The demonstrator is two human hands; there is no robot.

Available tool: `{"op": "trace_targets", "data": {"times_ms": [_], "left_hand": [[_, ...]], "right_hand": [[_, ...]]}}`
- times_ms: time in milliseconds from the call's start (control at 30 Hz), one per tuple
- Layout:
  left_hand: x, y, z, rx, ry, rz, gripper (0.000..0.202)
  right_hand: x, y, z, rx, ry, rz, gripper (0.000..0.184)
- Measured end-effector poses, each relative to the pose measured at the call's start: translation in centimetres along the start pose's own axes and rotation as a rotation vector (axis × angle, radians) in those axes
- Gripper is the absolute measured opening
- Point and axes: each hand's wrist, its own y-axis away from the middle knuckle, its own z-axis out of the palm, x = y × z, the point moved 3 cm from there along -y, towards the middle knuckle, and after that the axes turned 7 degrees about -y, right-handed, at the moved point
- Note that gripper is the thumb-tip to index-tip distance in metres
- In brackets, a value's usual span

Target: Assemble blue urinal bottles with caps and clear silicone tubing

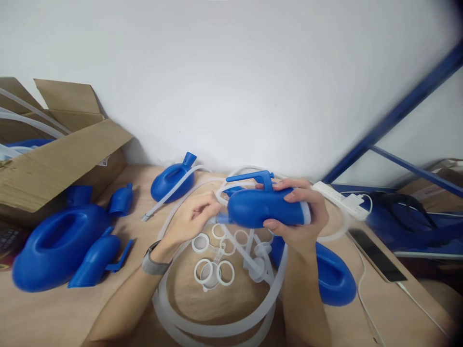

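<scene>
My right hand (302,212) is wrapped around a blue plastic urinal funnel (249,207), held level above the table with its handle on top. A white ring (306,212) sits at its wide right end. At the narrow left end, the fingers of my left hand (197,214) are pinched around the end of a translucent tube (221,198) by the nozzle. Whether the tube is pushed onto the nozzle is hidden by those fingers. Below my hands, several white rings (232,273) and clear plastic caps (257,269) lie within the coiled tubing.
Blue urinal bottles lie at left (79,231), at the back (162,185) and under my right forearm (338,284). Two blue funnels (99,255) rest at left. An open cardboard box (72,159) holds tubing. A power strip (340,200) and a phone (378,255) are at right.
</scene>
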Motion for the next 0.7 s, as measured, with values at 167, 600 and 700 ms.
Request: {"op": "trace_targets", "data": {"times_ms": [167, 600, 700], "left_hand": [[0.7, 0.5, 0.5, 0.021, -0.079, 0.133, 0.039], [2.1, 2.6, 1.5, 0.511, -0.978, 0.89, 0.018], [1.8, 3.4, 1.2, 0.478, -1.046, 0.996, 0.016]], "right_hand": [[0.1, -0.2, -0.3, -0.02, 0.007, 0.017, 0.043], [2.7, 0.7, 0.7, 0.073, 0.11, 0.779, 0.039], [2.2, 0.6, 0.7, 0.044, 0.07, 0.846, 0.043]]}}
